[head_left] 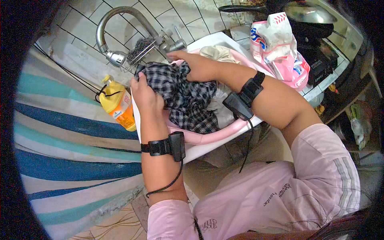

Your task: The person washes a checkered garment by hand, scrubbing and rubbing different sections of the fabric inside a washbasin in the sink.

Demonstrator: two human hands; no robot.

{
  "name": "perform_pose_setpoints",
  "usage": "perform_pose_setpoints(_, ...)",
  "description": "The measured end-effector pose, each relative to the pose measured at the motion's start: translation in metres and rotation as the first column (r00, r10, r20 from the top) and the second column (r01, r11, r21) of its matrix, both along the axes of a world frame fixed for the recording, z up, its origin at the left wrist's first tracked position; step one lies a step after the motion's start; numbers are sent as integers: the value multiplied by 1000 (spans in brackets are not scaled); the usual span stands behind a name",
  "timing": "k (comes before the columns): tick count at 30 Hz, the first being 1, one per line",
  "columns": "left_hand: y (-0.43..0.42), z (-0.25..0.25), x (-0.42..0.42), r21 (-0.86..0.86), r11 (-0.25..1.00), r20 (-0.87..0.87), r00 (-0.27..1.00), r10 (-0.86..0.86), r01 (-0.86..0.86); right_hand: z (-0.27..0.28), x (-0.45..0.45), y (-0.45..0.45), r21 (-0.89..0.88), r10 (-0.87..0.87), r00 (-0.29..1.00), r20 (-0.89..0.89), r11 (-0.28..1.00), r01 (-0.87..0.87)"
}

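A dark blue-and-white checked garment (191,105) lies bunched in a pink basin (192,137), partly over its left rim. My left hand (147,93) grips the garment's left edge, fingers closed round the fabric. My right hand (197,66) holds the upper right part of it, with the index finger stretched toward the tap and the other fingers partly hidden by folds. Pale cloth (222,105) shows beneath and to the right of the checked fabric. The basin rests in a white sink (216,40).
A curved metal faucet (120,12) rises behind the sink, beside a wire rack holding a dark scrubber (141,50). An orange-yellow bottle (119,105) stands left, by a striped curtain (76,124). Pink-and-white detergent bags (280,52) stand right, near a pan lid (311,12).
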State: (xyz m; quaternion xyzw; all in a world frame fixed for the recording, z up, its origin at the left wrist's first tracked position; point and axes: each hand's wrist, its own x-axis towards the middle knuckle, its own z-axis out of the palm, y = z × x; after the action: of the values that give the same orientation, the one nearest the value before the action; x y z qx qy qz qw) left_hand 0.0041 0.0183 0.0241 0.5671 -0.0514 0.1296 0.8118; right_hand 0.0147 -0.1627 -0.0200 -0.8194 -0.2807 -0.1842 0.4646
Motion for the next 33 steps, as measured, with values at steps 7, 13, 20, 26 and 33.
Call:
perform_pose_setpoints(7,-11,-5,-6,-167,968,6,982,-189,187,16,-22,6,-67,109,986,-130,991,-118)
perform_pose_setpoints(13,-10,-16,-5,117,913,-380,867,-323,391,13,-6,-3,203,-233,970,-72,948,243)
perform_pose_setpoints(20,-4,-16,4,129,969,-180,966,-186,211,24,-16,-8,311,-194,929,-315,903,294)
perform_pose_setpoints(26,-7,-9,0,-25,993,-16,994,-112,111,19,-10,-8,315,-302,950,75,912,264)
perform_pose_setpoints(33,-8,-17,3,-128,963,-136,957,-255,238,23,-27,1,243,-22,1000,22,970,16)
